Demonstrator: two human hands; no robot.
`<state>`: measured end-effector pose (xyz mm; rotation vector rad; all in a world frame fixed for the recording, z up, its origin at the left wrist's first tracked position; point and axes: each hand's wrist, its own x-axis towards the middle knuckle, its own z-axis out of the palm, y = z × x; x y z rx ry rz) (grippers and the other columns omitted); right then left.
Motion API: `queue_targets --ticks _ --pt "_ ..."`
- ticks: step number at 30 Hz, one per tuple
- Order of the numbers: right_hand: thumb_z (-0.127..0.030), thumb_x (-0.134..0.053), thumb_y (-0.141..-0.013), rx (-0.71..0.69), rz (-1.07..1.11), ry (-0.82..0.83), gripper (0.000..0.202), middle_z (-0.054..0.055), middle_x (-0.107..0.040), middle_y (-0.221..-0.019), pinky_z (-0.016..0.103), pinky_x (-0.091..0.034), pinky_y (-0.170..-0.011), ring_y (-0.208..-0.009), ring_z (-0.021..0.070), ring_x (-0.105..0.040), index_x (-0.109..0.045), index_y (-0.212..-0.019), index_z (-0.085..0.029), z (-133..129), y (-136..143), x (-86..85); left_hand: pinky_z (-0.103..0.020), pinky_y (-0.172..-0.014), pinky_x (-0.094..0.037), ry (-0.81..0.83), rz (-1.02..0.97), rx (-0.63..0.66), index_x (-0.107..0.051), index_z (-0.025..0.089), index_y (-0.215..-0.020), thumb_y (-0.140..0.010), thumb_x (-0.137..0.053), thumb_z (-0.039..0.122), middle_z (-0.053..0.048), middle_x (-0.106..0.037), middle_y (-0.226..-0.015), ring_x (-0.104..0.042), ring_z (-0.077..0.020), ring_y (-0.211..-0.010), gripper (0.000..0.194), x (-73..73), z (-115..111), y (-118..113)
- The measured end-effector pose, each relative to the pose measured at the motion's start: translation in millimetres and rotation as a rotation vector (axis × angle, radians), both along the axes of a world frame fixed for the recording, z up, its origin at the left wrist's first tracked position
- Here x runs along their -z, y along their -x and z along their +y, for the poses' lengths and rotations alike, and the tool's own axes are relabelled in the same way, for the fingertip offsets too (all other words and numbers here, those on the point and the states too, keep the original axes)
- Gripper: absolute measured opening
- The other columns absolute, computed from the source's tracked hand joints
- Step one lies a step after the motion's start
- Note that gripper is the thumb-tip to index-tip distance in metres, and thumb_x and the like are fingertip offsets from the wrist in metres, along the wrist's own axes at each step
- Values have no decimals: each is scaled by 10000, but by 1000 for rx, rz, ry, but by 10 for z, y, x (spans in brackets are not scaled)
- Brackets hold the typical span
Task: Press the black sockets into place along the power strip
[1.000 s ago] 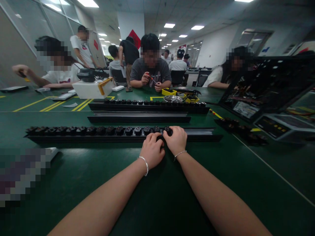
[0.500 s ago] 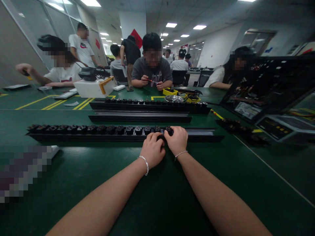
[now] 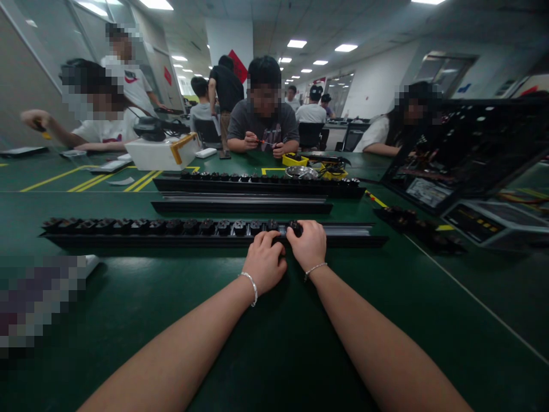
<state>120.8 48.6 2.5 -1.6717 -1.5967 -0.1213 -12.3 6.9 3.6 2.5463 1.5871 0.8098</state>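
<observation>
A long black rail (image 3: pixel 343 241) lies across the green table in front of me, with a row of round black parts (image 3: pixel 191 226) set in its channel from the left end to the middle. My right hand (image 3: pixel 309 243) pinches one black round part (image 3: pixel 294 229) over the channel, a short gap right of the row. My left hand (image 3: pixel 265 260) rests at the rail's front edge beside it, fingers curled; whatever is under its fingertips is hidden. The channel's right end shows bare metal.
Behind lie a second rail (image 3: pixel 240 207) and a third rail (image 3: pixel 257 186) with black parts. Loose black parts (image 3: pixel 420 229), a silver-black box (image 3: pixel 493 223) and an open computer case (image 3: pixel 467 149) stand right. A white box (image 3: pixel 158 153) is back left. People sit across the table.
The view has shifted slightly, so the rails appear a little further left. Both hands keep nearly the same pose at the rail. The standing person at the back left has moved left.
</observation>
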Motion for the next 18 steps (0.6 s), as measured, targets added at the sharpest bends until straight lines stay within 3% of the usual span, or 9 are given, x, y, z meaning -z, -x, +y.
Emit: queue_targets --ticks 18 --pt "-365 -520 -744 42 5 5 278 102 -628 -893 371 -348 -852 -889 240 -516 -652 -878 -159 4 -33 13 -468 -981 -389 -4 1 -5 -606 224 -826 -730 -545 210 -45 -485 -1258 -344 -275 -1206 114 8 4 -1"
